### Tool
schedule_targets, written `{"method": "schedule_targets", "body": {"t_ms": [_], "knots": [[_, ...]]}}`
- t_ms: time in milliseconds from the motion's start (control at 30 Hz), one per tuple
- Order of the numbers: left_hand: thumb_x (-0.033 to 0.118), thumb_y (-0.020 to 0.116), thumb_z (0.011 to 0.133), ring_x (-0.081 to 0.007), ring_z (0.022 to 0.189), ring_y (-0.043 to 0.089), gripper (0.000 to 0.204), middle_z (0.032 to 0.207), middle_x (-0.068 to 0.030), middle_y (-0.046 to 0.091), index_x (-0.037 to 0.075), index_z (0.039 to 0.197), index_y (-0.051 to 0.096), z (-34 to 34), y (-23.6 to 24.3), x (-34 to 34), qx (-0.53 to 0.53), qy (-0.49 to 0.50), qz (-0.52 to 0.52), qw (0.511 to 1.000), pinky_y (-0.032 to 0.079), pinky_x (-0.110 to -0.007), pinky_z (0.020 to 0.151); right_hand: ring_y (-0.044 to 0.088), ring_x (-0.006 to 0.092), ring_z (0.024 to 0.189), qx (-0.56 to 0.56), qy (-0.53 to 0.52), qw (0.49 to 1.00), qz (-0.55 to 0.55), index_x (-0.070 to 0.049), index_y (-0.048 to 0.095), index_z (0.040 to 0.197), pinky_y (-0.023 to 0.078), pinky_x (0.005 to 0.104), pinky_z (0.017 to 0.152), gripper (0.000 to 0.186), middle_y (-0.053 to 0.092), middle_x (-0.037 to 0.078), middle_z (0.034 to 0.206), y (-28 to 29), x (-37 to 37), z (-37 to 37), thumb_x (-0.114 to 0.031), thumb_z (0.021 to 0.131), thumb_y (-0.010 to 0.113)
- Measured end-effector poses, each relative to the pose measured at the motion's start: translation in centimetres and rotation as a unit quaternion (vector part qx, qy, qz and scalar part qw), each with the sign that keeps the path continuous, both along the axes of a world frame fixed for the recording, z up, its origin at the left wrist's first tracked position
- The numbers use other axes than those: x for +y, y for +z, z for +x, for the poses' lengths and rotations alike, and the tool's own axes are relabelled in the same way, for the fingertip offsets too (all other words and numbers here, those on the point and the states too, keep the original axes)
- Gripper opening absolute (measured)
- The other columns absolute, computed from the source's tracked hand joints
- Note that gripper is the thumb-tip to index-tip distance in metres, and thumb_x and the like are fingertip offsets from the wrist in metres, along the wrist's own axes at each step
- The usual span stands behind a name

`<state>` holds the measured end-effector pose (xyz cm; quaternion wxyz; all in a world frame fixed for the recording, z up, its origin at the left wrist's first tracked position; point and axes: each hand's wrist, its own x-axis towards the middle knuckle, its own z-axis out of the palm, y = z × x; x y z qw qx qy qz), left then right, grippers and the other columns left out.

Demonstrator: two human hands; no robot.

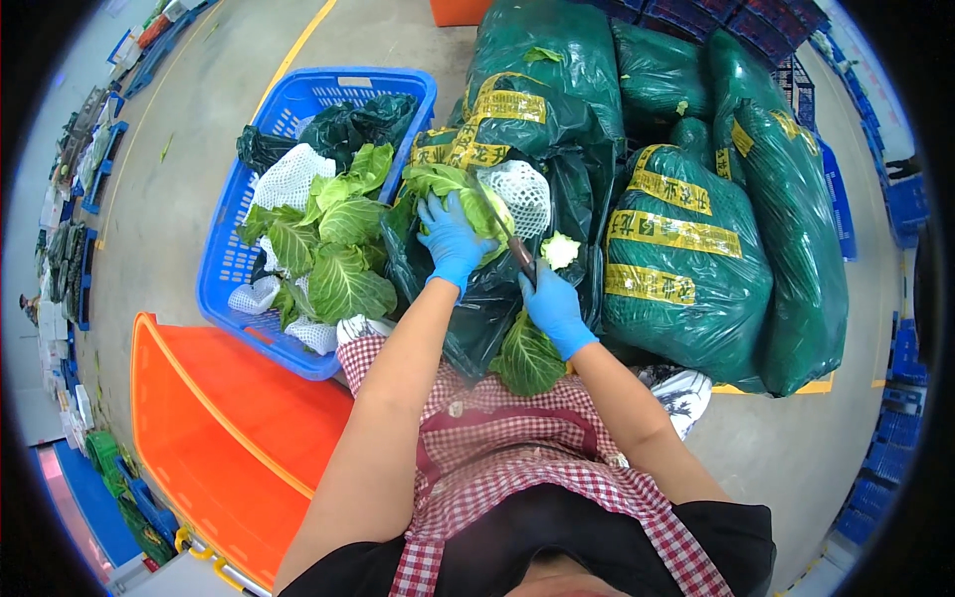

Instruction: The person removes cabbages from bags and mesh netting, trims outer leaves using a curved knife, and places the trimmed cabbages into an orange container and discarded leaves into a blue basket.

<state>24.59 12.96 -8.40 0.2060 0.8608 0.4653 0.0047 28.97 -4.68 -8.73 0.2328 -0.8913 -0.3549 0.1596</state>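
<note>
My left hand (450, 242), in a blue glove, grips a pale green leafy cabbage (483, 204). My right hand (550, 306), also gloved, holds a knife (520, 255) by its dark handle, its blade against the cabbage. Behind them a white foam net (521, 199) sits in an opened dark green bag (453, 328). A pale cut piece (560, 250) lies right of the knife, and a large loose leaf (531, 356) is below my right hand. The blue basket (217, 279) at my left holds cabbage leaves (343, 281), foam nets (290, 171) and dark plastic.
Full green bags with yellow tape (686, 298) are piled right and behind. An orange plastic bin (214, 418) stands at lower left, another orange container (458, 12) at the back. Blue crates (895, 438) and stacked goods line both edges. Grey floor (169, 259) with yellow lines runs between.
</note>
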Motion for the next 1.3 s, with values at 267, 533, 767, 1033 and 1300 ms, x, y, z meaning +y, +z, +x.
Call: {"method": "schedule_targets", "body": {"t_ms": [267,533,767,1033,1300], "knots": [[0.038,0.086,0.047,-0.0424,0.13,0.016,0.107,0.139,-0.0222,0.021,0.011,0.133,0.028,1.1,0.2,-0.5,-0.031,-0.005,0.003,0.999,0.032,-0.067,0.09,0.061,0.0401,0.067,0.035,-0.038,0.998,-0.046,-0.003,0.046,0.096,0.049,0.0474,0.06,0.026,0.061,0.022,0.076,-2.2,0.4,1.3,-0.026,0.087,0.054],[0.038,0.086,0.045,-0.0441,0.129,0.016,0.109,0.139,-0.0216,0.021,0.012,0.133,0.029,0.2,-0.9,0.3,-0.054,-0.049,-0.001,0.997,0.034,-0.061,0.094,0.062,0.0398,0.067,0.046,-0.054,0.997,-0.034,-0.001,0.05,0.103,0.05,0.0485,0.061,0.031,0.061,0.024,0.074,-4.4,-2.1,-0.8,-0.024,0.083,0.056],[0.038,0.088,0.042,-0.0469,0.127,0.02,0.113,0.139,-0.0283,0.018,0.009,0.133,0.028,-2.4,-3.1,3.7,-0.161,-0.006,-0.072,0.984,0.024,-0.051,0.106,0.061,0.0416,0.068,0.101,-0.005,0.993,-0.057,0.0,0.047,0.107,0.048,0.0489,0.06,0.035,0.061,0.025,0.073,-8.5,-4.6,-0.5,-0.025,0.084,0.055],[0.033,0.087,0.045,-0.0398,0.122,0.033,0.105,0.132,-0.0235,0.028,0.005,0.129,0.031,-7.8,-4.3,1.8,-0.316,-0.051,-0.039,0.947,0.034,-0.042,0.102,0.058,0.0444,0.075,0.2,-0.121,0.966,0.11,-0.002,0.049,0.09,0.046,0.0486,0.063,0.031,0.059,0.027,0.077,-4.0,0.8,-1.8,-0.031,0.082,0.059],[0.034,0.088,0.049,-0.0359,0.115,0.04,0.102,0.127,-0.0218,0.033,0.001,0.128,0.033,-8.9,-3.8,-2.1,-0.336,0.103,-0.113,0.929,0.038,-0.04,0.097,0.05,0.0106,0.046,0.494,-0.163,0.822,0.233,-0.001,0.055,0.094,0.041,0.0259,0.043,0.04,0.056,0.002,0.066,-4.9,6.2,1.0,-0.026,0.072,0.076]]}}
